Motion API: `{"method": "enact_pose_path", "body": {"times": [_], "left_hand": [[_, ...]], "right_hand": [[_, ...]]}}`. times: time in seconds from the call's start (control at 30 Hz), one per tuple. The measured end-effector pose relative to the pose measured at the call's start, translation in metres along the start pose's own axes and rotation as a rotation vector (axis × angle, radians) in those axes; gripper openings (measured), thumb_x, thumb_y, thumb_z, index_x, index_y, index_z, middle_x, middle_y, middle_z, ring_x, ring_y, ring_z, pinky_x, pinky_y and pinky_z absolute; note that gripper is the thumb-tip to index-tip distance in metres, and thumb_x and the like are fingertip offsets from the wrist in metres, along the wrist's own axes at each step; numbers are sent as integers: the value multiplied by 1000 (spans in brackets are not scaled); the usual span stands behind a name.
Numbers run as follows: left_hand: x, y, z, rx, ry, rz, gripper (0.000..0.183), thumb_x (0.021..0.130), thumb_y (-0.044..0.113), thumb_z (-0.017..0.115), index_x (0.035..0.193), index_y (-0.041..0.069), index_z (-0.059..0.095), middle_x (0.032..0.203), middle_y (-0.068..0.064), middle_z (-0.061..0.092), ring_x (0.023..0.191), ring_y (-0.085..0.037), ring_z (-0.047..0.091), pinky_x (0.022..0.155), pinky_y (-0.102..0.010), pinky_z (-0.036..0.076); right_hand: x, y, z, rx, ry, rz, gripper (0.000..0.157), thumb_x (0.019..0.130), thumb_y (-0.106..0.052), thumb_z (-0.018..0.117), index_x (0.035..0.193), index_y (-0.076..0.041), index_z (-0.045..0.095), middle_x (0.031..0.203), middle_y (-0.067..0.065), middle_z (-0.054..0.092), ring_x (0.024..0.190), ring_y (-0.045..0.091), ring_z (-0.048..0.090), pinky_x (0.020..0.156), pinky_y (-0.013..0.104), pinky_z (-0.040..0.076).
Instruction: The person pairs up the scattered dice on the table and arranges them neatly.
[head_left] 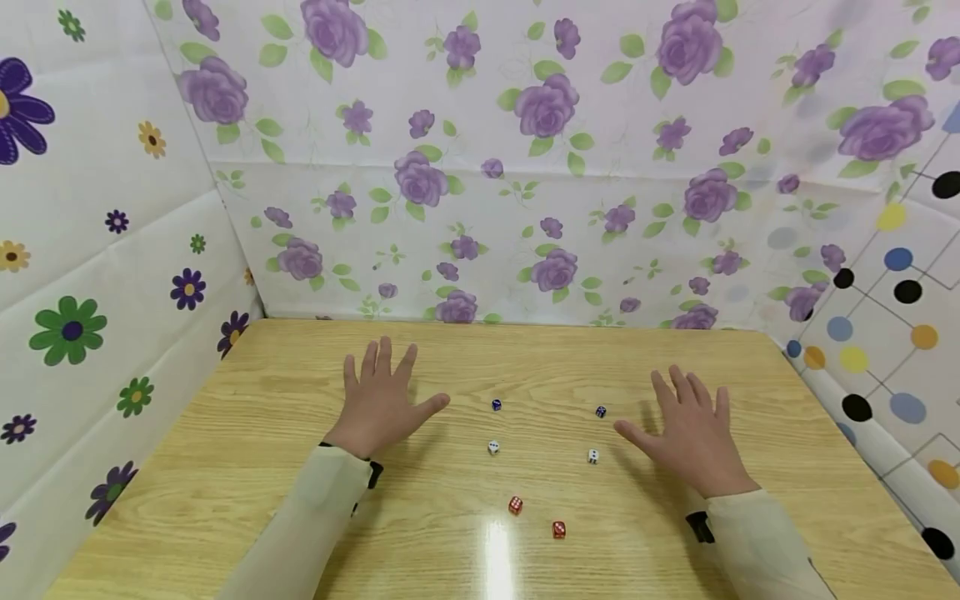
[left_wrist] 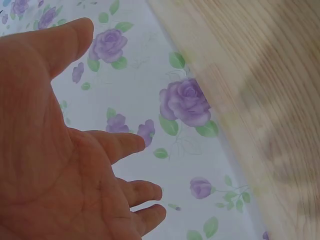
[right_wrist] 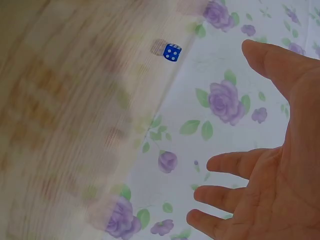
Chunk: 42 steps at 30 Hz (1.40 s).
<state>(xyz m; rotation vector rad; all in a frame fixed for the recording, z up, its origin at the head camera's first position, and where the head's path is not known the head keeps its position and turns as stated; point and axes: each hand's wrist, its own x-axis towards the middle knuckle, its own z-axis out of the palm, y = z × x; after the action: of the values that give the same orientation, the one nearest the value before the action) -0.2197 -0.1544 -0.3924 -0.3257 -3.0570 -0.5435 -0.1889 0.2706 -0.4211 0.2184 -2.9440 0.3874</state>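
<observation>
Palm down and fingers spread, my left hand point(head_left: 380, 408) hovers left of the dice and holds nothing. My right hand point(head_left: 693, 437) is spread the same way on their right side, also holding nothing. Between the hands lie two blue dice, the left one point(head_left: 497, 405) and the right one point(head_left: 601, 412), the latter close to my right thumb. Nearer to me are two white dice, one on the left point(head_left: 492, 447) and one on the right point(head_left: 593, 457). Closest are two red dice, one point(head_left: 515, 505) slightly farther off than the other point(head_left: 558, 530). The right wrist view shows one blue die point(right_wrist: 172, 52).
The dice lie on a glossy wooden table point(head_left: 450, 367). A cloth with purple roses point(head_left: 547, 104) hangs behind its far edge. Patterned cloths stand at both sides, flowered on the left point(head_left: 150, 250) and dotted on the right point(head_left: 885, 367).
</observation>
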Motion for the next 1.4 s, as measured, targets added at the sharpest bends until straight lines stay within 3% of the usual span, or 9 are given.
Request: {"method": "enact_pose_path", "body": {"times": [0.2,0.33,0.5,0.63,0.73,0.83,1.0,1.3,1.4], "left_hand": [[0,5,-1,-2,-17,13,97,96,68,55,165,8,22,169,-30,2,156,-48,-4,118,-70,-10],[0,11,0,-12,-14,51,94,96,67,57,164,7,27,169,-29,7,156,-47,1,120,-69,-4],[-5,28,3,-59,-29,152,83,98,60,61,159,7,39,166,-24,24,154,-44,19,120,-65,21],[-11,44,7,-86,-44,242,66,99,50,67,149,10,54,152,-16,49,142,-37,44,111,-56,42],[-17,57,13,-83,-84,340,51,99,42,69,138,11,64,135,-9,63,127,-30,58,102,-49,51],[-22,69,20,-89,-185,434,38,98,35,72,128,11,70,120,-4,70,112,-22,66,93,-40,55],[-28,86,33,-46,-320,490,24,94,24,77,116,15,76,102,7,72,88,-5,64,80,-24,53],[-34,95,50,22,-321,569,4,92,24,79,96,23,77,82,19,65,74,6,56,76,-17,50],[-35,97,53,41,-311,592,8,92,20,78,86,25,74,79,21,61,73,6,54,78,-17,50]], "right_hand": [[1,-4,-1,1,-19,-4,106,92,-75,57,158,3,33,161,34,26,146,56,22,113,79,4],[1,-9,-3,7,-20,-23,97,93,-70,59,153,4,42,154,34,40,139,56,35,113,76,16],[-1,-20,-12,64,-75,-60,74,97,-59,64,139,2,60,133,27,62,121,49,58,98,67,45],[-3,-35,-19,154,-179,-73,52,98,-42,70,132,-2,66,111,12,71,99,30,68,83,51,55],[-6,-48,-21,187,-246,-128,38,97,-32,73,123,-6,70,92,-3,68,80,12,62,72,38,53],[-10,-61,-18,216,-311,-238,25,96,-25,75,114,-9,72,83,-11,62,71,4,55,66,30,49],[-16,-76,-7,290,-465,-402,9,93,-15,76,102,-15,73,78,-15,58,68,1,51,65,26,47],[-23,-87,9,472,-692,-490,17,93,-6,73,92,-23,70,81,-17,63,68,-2,55,65,21,51],[-24,-89,15,496,-716,-485,16,95,-9,73,90,-24,68,81,-17,63,67,-2,55,64,20,51]]}}
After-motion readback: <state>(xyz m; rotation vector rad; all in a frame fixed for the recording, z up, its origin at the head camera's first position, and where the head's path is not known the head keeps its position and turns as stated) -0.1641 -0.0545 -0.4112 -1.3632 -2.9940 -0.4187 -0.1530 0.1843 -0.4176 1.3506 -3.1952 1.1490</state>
